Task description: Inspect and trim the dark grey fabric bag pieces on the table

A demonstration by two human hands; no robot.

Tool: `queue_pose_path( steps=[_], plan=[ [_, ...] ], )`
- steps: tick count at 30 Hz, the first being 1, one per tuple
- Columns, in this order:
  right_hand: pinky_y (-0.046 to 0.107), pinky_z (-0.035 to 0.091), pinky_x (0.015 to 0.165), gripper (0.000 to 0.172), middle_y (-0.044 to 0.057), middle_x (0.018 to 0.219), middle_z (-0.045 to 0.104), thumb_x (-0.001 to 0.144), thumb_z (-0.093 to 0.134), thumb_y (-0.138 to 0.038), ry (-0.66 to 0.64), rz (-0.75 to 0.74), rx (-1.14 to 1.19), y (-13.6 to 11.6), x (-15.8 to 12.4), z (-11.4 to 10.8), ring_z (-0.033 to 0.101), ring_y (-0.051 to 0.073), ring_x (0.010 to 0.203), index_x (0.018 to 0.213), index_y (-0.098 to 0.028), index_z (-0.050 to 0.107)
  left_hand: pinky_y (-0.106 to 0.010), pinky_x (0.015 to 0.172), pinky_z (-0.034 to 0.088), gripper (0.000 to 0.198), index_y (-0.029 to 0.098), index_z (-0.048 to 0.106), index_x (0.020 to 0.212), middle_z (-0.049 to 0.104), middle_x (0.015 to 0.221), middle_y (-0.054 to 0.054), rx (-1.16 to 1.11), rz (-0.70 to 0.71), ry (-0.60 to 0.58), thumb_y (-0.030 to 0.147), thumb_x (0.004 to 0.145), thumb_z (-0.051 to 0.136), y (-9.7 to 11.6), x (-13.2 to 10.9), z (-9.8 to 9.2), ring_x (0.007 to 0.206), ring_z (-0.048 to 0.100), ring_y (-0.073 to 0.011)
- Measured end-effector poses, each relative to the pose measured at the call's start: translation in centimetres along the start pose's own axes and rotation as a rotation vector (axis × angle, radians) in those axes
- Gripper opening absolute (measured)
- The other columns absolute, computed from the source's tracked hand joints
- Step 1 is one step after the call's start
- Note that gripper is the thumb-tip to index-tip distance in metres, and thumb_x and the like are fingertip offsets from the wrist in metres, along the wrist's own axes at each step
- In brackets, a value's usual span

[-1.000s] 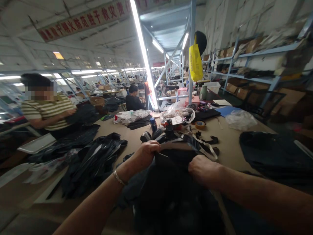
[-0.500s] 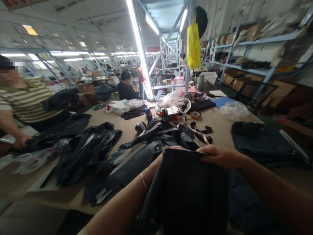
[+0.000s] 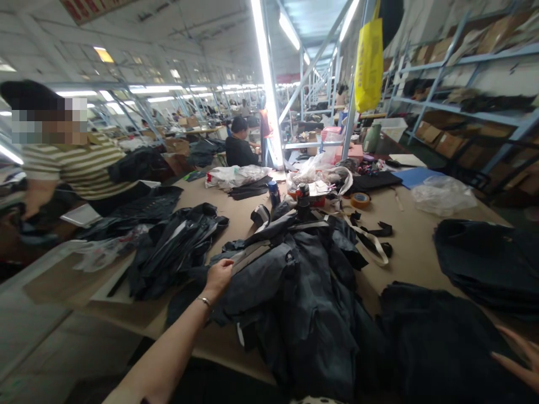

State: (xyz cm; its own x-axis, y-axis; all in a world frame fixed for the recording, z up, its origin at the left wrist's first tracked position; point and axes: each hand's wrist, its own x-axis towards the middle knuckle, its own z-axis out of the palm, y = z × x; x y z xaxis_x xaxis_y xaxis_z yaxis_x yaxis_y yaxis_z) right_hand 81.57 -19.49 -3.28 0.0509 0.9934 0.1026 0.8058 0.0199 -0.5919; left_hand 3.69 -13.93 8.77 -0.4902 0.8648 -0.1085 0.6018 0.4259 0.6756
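My left hand (image 3: pixel 219 278), with a bracelet at the wrist, reaches to the middle of the table. Its fingers are closed on the edge of a dark garment (image 3: pixel 265 283), beside a grey-brown strip (image 3: pixel 251 255). That garment lies in a crumpled heap, and more dark cloth (image 3: pixel 311 314) hangs over the table's front edge. At the lower right, partly cut off by the picture edge, my right hand (image 3: pixel 516 353) has its fingers spread. It is over a folded dark garment (image 3: pixel 442 336); whether it presses on the cloth I cannot tell.
Another dark pile (image 3: pixel 177 247) lies to the left, a folded stack (image 3: pixel 484 264) to the right. Behind the heap are a blue can (image 3: pixel 274 193), orange tape (image 3: pixel 360 200) and plastic bags (image 3: pixel 444 193). A co-worker in a striped shirt (image 3: pixel 80 168) stands at left.
Both hands held up a dark garment before; now they are apart. The left has moved to the heap, the right to the lower right, where a folded garment lies. The view has shifted left.
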Motion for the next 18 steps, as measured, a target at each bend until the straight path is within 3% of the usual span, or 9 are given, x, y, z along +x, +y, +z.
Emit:
queue_pose_path(
  steps=[2, 4, 8, 12, 15, 18],
  plan=[
    [0.053, 0.049, 0.078, 0.042, 0.026, 0.11, 0.06, 0.064, 0.062, -0.058, 0.001, 0.059, 0.062, -2.7, 0.4, 1.6, 0.061, 0.041, 0.096, 0.097, -0.033, 0.065, -0.032, 0.094, 0.04, 0.03, 0.008, 0.062, 0.1, 0.062, 0.11, -0.015, 0.114, -0.003, -0.086, 0.01, 0.071, 0.056, -1.4, 1.9, 0.8, 0.103, 0.057, -0.0219],
    [0.05, 0.05, 0.085, 0.045, 0.02, 0.114, 0.061, 0.065, 0.058, -0.06, -0.073, 0.055, 0.094, -7.3, 1.4, 3.0, 0.058, 0.038, 0.106, 0.099, -0.032, 0.066, -0.033, 0.093, 0.041, 0.033, 0.008, 0.061, 0.102, 0.062, 0.11, -0.014, 0.2, 0.009, -0.16, 0.007, 0.069, 0.061, -2.2, 3.1, 1.8, 0.1, 0.058, -0.0196],
    [0.049, 0.045, 0.1, 0.055, 0.014, 0.12, 0.06, 0.071, 0.053, -0.059, -0.254, -0.1, 0.05, -17.5, 4.0, 5.3, 0.054, 0.033, 0.115, 0.107, -0.02, 0.067, -0.031, 0.081, 0.042, 0.007, 0.01, 0.063, 0.082, 0.062, 0.086, -0.008, 0.333, 0.089, -0.201, 0.014, 0.078, 0.059, -1.8, 2.9, 1.7, 0.082, 0.057, -0.0168],
    [0.042, 0.049, 0.097, 0.042, 0.011, 0.123, 0.057, 0.087, 0.044, -0.047, -0.303, -0.392, 0.148, -28.3, 6.5, 5.9, 0.054, 0.024, 0.116, 0.113, -0.019, 0.062, -0.026, 0.076, 0.037, 0.015, 0.013, 0.061, 0.079, 0.059, 0.085, -0.006, 0.353, 0.281, -0.12, 0.022, 0.086, 0.051, 2.8, -0.1, -2.1, 0.081, 0.053, -0.0156],
    [0.038, 0.047, 0.099, 0.03, 0.009, 0.124, 0.055, 0.092, 0.043, -0.032, -0.201, -0.717, 0.181, -38.2, 7.3, 4.9, 0.052, 0.019, 0.116, 0.115, -0.02, 0.058, -0.026, 0.073, 0.036, 0.019, 0.016, 0.061, 0.084, 0.059, 0.085, -0.003, 0.344, 0.435, -0.123, 0.029, 0.089, 0.049, 8.0, -3.9, -4.8, 0.08, 0.053, -0.015],
    [0.042, 0.04, 0.104, 0.042, 0.01, 0.132, 0.048, 0.087, 0.054, -0.025, -0.121, -1.006, 0.043, -47.5, 7.5, 4.3, 0.04, 0.024, 0.126, 0.129, -0.02, 0.048, -0.03, 0.073, 0.036, 0.02, 0.015, 0.059, 0.082, 0.058, 0.084, -0.004, 0.494, 0.709, -0.156, 0.025, 0.092, 0.044, 12.7, -8.0, -5.7, 0.077, 0.053, -0.0165]
  ],
)
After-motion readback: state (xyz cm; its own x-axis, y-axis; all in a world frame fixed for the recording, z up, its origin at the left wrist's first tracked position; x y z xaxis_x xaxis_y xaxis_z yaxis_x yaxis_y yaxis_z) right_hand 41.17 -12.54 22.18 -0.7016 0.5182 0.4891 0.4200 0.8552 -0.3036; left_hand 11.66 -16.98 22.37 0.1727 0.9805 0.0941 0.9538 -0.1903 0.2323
